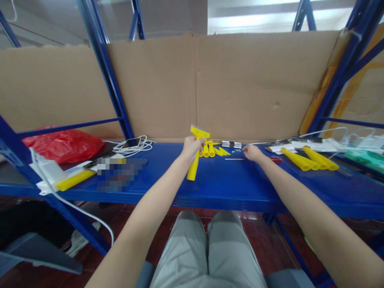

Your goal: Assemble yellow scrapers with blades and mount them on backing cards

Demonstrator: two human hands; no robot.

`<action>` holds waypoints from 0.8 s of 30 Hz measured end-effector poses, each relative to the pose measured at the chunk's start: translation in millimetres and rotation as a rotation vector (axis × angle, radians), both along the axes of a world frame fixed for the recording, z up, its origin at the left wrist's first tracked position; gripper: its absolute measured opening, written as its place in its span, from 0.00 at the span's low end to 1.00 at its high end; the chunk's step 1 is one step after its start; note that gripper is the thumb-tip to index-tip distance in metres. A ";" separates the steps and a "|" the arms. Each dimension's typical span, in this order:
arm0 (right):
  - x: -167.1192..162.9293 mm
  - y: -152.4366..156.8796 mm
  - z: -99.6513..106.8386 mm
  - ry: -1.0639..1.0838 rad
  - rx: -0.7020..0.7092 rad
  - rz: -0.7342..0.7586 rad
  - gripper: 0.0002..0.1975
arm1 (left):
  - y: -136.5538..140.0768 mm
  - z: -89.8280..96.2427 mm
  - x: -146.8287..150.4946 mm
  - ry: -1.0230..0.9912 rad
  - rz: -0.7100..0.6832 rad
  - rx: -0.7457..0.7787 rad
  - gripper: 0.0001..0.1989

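Note:
My left hand [192,147] is wrapped round the handle of a yellow scraper [193,168], its wide head [200,132] tilted up above the blue shelf. Just behind it lie yellow scraper handles [211,150] and small pointed yellow pieces [223,151]. My right hand [252,153] rests low at the shelf with its fingers drawn together. Whatever is between those fingertips is too small to make out. Beside them are tiny silvery screws [237,151]. A screwdriver with a red handle [276,159] lies partly under my right hand, its shaft [234,159] pointing left.
Small white-and-black packs [231,144] sit near the cardboard wall [240,88]. More yellow handles [312,159] lie to the right. On the left are a coiled white cable [136,146], a red plastic bag [64,143] and another yellow handle [75,180]. Blue posts frame the shelf [222,184].

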State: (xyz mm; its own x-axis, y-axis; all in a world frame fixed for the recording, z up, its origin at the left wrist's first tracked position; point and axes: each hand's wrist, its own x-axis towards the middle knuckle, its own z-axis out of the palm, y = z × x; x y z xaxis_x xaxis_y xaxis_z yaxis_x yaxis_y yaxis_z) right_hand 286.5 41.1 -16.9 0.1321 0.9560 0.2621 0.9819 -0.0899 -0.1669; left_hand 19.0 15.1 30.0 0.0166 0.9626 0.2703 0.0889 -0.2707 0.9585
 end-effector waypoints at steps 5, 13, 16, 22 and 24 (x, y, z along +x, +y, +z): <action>-4.3 7.2 2.6 -0.036 -0.062 0.002 0.14 | 5.0 -10.0 5.1 -0.224 -0.226 -0.315 0.10; -1.7 10.1 0.4 -0.077 -0.061 0.023 0.20 | -1.7 -31.1 9.1 -0.158 -0.427 -0.557 0.06; -1.1 10.4 -0.2 -0.082 -0.062 0.028 0.20 | -5.0 -32.9 12.5 -0.126 -0.499 -0.614 0.06; 0.7 15.1 -2.2 -0.089 -0.054 0.022 0.19 | -7.8 -35.1 13.4 -0.081 -0.559 -0.602 0.08; 0.7 16.4 -3.0 -0.092 -0.057 0.022 0.19 | -8.6 -36.1 13.4 -0.054 -0.566 -0.597 0.09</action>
